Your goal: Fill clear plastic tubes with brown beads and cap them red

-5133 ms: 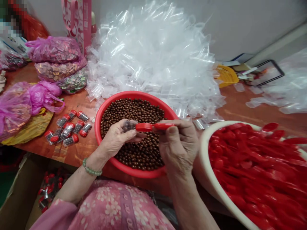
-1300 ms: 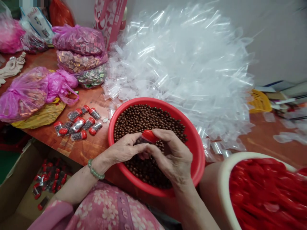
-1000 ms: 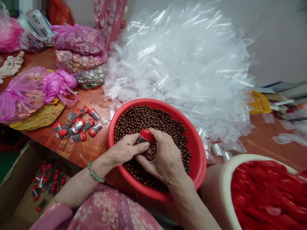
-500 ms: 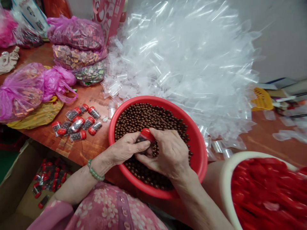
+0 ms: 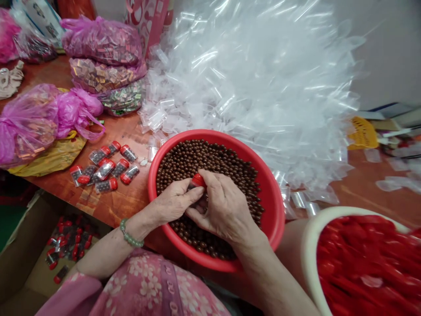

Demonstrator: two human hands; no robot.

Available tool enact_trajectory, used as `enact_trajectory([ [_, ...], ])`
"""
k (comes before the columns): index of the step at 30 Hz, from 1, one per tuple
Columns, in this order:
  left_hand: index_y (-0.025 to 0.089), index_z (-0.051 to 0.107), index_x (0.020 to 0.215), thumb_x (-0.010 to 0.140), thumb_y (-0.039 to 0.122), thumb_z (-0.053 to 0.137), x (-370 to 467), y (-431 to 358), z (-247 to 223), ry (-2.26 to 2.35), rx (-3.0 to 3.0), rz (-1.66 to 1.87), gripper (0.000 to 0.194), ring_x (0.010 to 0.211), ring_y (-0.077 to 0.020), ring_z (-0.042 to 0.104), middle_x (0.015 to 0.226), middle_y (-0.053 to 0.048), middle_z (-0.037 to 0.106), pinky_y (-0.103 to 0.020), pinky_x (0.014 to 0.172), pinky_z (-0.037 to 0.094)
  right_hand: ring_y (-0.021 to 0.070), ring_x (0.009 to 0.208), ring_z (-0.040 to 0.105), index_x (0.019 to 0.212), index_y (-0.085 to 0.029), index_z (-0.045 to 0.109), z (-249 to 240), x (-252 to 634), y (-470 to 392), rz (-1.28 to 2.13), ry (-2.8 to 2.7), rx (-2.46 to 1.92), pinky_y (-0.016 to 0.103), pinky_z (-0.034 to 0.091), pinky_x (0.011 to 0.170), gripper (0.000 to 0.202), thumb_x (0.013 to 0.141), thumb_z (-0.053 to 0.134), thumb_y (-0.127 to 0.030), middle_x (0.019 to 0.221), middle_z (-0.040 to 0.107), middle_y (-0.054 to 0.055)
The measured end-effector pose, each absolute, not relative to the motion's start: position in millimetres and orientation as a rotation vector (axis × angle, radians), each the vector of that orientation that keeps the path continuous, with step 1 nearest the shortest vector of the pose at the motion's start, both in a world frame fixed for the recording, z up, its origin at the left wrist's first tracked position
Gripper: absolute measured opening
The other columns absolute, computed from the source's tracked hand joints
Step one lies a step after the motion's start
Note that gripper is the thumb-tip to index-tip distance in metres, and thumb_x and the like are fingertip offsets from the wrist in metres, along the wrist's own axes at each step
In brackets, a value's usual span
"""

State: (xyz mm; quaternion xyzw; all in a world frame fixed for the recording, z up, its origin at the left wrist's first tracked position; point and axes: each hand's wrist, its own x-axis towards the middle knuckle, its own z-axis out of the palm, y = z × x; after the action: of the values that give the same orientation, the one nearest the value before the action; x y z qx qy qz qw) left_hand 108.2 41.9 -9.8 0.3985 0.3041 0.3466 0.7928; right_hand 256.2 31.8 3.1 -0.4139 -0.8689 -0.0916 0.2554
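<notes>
Over a red basin (image 5: 276, 210) of small round brown balls (image 5: 204, 156), both my hands meet at one small clear container with a red cap (image 5: 198, 180). My left hand (image 5: 176, 199) is closed round the clear body, thumb on top. The thumb and fingers of my right hand (image 5: 223, 206) press on the red cap and lower side. Most of the container is hidden by my fingers. To the left, several filled, red-capped containers (image 5: 105, 169) lie in a cluster on the table (image 5: 79, 204).
A tall heap of clear empty containers (image 5: 250, 74) rises behind the basin. A cream bucket (image 5: 309, 250) of red caps (image 5: 365, 259) stands at right. Pink bags (image 5: 105, 44) of small pieces lie at left. Below the table edge, a cardboard box (image 5: 19, 254) holds more filled containers (image 5: 67, 241).
My right hand has shifted slightly left and closed further over the red cap, so less of it shows. The left hand still holds the container.
</notes>
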Motion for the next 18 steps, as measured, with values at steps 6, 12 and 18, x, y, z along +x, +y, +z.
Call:
enact_trajectory([
  [6,0.013,0.055,0.083,0.088,0.035,0.059,107.6,41.0,-9.6,0.622,0.892,0.765,0.023,0.070,-0.0093,0.049,0.075,0.001,0.053,-0.024,0.073,0.044,0.0244,0.076,0.061,0.126,-0.007,0.045,-0.4,255.3,32.6,-0.336,-2.309,-1.064,0.035,0.053,0.068,0.057,0.081,0.059,-0.040,0.086,0.064,0.013],
  [12,0.013,0.056,0.082,0.088,0.034,0.060,106.2,43.2,-8.5,0.619,0.924,0.760,0.023,0.070,-0.0093,0.050,0.075,0.001,0.053,-0.024,0.072,0.044,0.0248,0.074,0.061,0.124,-0.010,0.045,-2.9,251.3,30.6,-0.354,-2.278,-1.110,0.036,0.053,0.065,0.056,0.081,0.059,-0.042,0.084,0.064,0.012],
  [18,0.012,0.058,0.083,0.075,0.052,0.072,104.3,43.2,-8.0,0.625,0.715,0.738,0.043,0.062,-0.0080,0.055,0.074,0.000,0.059,-0.020,0.060,0.045,0.0278,0.097,0.063,0.136,-0.013,0.036,-1.0,254.4,30.0,0.062,-2.244,-1.169,0.041,0.056,0.080,0.065,0.084,0.061,-0.043,0.109,0.062,0.016],
])
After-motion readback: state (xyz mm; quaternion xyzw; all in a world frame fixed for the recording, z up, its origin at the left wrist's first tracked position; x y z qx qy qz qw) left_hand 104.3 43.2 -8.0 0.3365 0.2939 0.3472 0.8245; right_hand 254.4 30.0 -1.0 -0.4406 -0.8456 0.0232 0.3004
